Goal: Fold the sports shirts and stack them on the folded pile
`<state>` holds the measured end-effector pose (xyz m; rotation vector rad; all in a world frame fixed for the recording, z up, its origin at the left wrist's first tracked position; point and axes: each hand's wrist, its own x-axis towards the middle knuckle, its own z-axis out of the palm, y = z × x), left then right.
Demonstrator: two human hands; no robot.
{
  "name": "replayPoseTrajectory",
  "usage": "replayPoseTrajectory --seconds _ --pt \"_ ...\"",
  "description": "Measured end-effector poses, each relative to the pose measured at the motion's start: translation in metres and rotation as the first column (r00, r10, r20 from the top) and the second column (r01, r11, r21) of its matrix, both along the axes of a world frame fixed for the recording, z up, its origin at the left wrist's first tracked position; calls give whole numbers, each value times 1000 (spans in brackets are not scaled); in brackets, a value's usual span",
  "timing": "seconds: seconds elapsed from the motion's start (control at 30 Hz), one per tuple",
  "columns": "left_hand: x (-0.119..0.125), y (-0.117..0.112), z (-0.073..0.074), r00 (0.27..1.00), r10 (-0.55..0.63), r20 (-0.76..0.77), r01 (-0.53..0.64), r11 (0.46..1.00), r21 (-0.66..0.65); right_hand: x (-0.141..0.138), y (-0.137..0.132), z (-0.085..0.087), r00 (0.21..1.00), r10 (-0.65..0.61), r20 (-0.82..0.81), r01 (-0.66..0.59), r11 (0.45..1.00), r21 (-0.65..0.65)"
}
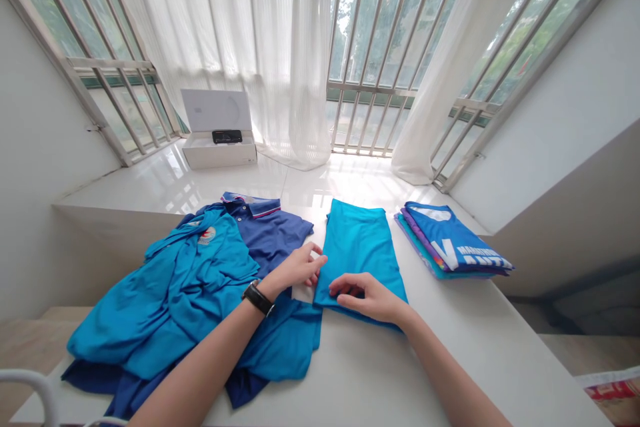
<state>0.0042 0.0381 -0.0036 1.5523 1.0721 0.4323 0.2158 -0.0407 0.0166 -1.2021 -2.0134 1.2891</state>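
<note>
A bright blue folded shirt (pixel 357 233) lies flat on the white table in front of me. My left hand (pixel 299 265), with a black-strapped watch (pixel 258 298) on its wrist, is at the shirt's left edge, its fingers loosely bent and apart. Over the shirt's lower part rests my right hand (pixel 367 295), fingers slightly curled with nothing visible in them. To the left spreads a heap of unfolded clothes: a crumpled teal-blue shirt (pixel 185 293) with a small round badge, partly covering a navy polo shirt (pixel 275 233) with a striped collar.
A stack of folded shirts (pixel 450 240), white lettering on top, sits at the table's right. On the sill behind stands an opened white box (pixel 220 152) with a black phone (pixel 227 137) on it. White curtains (pixel 310 60) hang before barred windows. The table (pixel 370 373) ends at the right.
</note>
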Motion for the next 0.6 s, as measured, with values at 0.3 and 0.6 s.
replayPoseTrajectory --seconds 0.3,0.6 --pt "-9 -5 -2 981 -170 -90 183 971 156 13 6 -5 992 -124 -29 126 991 55" --pt "-7 -10 4 939 -14 -345 176 878 445 11 6 -14 976 -79 204 17 957 289"
